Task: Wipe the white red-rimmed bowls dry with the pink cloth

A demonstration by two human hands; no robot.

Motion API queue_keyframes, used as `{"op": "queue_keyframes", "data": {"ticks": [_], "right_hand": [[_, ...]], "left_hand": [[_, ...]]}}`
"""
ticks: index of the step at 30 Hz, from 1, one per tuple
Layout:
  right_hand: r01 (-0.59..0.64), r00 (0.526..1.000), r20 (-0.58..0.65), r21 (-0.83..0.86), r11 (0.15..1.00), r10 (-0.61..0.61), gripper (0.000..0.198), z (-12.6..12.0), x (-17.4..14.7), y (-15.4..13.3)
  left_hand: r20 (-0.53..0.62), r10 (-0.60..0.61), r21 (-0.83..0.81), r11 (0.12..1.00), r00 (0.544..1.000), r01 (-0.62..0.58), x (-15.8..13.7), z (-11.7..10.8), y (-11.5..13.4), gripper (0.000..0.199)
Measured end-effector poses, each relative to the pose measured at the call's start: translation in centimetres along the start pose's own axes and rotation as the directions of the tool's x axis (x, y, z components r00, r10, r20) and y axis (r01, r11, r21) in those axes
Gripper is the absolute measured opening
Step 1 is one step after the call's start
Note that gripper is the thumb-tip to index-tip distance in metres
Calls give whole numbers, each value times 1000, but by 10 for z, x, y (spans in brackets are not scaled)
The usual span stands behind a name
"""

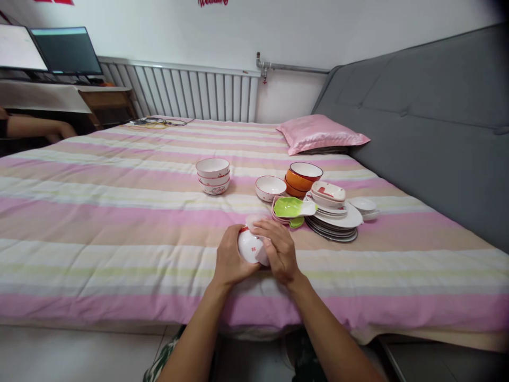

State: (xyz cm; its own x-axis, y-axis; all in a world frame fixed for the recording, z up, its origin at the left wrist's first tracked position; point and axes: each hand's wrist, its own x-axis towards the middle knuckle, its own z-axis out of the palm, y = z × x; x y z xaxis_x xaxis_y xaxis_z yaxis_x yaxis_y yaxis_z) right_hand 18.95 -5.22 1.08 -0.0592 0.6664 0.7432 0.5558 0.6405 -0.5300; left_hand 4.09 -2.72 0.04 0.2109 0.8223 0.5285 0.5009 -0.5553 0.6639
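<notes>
Just above the near part of the bed, my left hand [230,259] grips a white bowl [248,247] with red marks, its side or underside turned toward me. My right hand [280,251] presses a thin whitish piece, like a tissue or wipe [261,257], against the bowl, and its fingers hide part of both. Beyond my hands stands a stack of white bowls [213,175] with red drawings. A single white bowl [270,187] sits right of it. Closest to my right hand are green leaf-shaped dishes [289,207] on pink ones.
Orange bowls [296,182] stand behind a pile of plates [352,217] topped by small rectangular dishes [328,192]. More small white dishes [365,206] lie at its right. A pink pillow [322,132] rests by the grey headboard [429,101]. Cables [159,123] lie far left; another person's leg [37,127] shows there.
</notes>
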Motion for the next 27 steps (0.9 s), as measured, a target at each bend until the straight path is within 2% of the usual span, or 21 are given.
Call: {"op": "queue_keyframes", "data": {"ticks": [5,15,22,27], "right_hand": [[48,999,14,-76,996,-47,35,1,0,-2],[-135,982,-109,150,979,152,36,4,1,12],[-287,946,-44,347,893,322,34,6,3,27],[-401,897,32,478,781,441,34,7,4,37]], "left_hand": [[-3,-8,12,1000,1000,8,0,2,1,59],[1,-18,14,1000,1000,18,1,6,2,64],[9,-35,15,999,999,35,1,3,1,67],[56,-32,-9,999,998,33,2,-1,1,70]]}}
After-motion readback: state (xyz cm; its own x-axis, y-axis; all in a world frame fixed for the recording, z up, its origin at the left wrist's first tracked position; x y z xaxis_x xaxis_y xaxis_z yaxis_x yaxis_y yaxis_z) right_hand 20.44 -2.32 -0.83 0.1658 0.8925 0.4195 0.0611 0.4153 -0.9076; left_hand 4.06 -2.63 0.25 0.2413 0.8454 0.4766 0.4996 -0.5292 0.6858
